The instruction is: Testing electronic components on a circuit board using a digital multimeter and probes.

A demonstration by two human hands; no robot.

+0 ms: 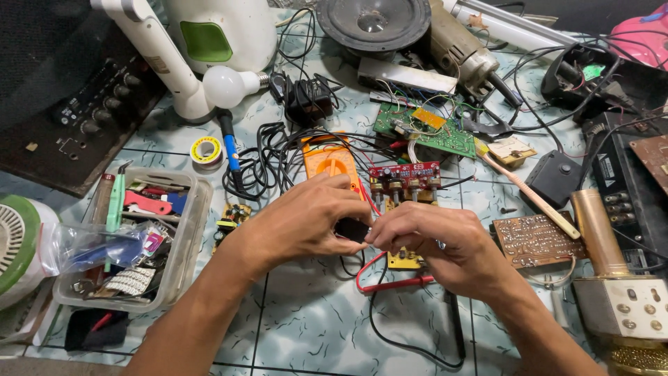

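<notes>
Head view, looking down at a tiled floor (313, 313) crowded with electronics. Left hand (306, 223) and right hand (445, 247) meeting at centre frame, fingertips closing together on a small black component (350, 230); pinching it from both sides, apparently steadying it for close work. Left fingers curling nearly shut around its left edge, right fingers (396, 233) bunching tight against its right edge; exact grip underneath staying hidden. Component showing only as a dark, blocky, matte sliver between the fingertips, shape otherwise not telling. Lying just below the right hand: a small yellow circuit board (405, 261) and red probe lead (390, 282), within easy reach. Sitting just above the hands: an orange multimeter (332, 161) and a red board with knobs (406, 177), keeping close to the working spot. Resting at lower left: a clear plastic bin (188, 230) of small tools. Standing at upper left: a solder spool (207, 151) beside a blue-handled soldering iron (229, 150).
</notes>
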